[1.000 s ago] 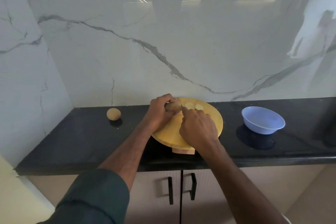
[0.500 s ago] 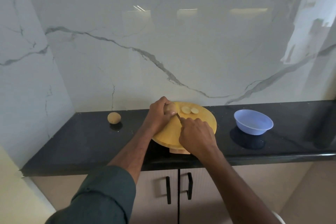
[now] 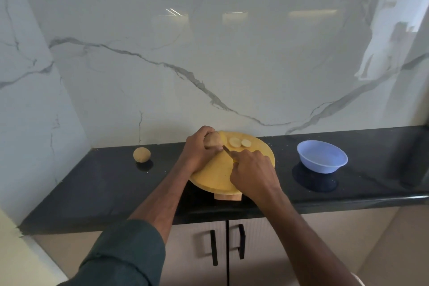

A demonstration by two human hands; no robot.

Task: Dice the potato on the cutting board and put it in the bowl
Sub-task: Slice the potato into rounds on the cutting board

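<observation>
Fingers [image 3: 210,150] of the left hand [image 3: 199,154] curl round the potato [image 3: 213,140] at the board's [image 3: 216,174] far-left edge, while the right hand [image 3: 251,173] clamps the knife [image 3: 228,153], blade angled against its cut right face, slices [image 3: 239,142] just beyond, bowl [image 3: 322,157] well right.

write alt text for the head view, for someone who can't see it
Left hand grips a potato on a round board while the right hand slices it with a knife. Two slices lie beside it; a bowl sits to the right.
</observation>
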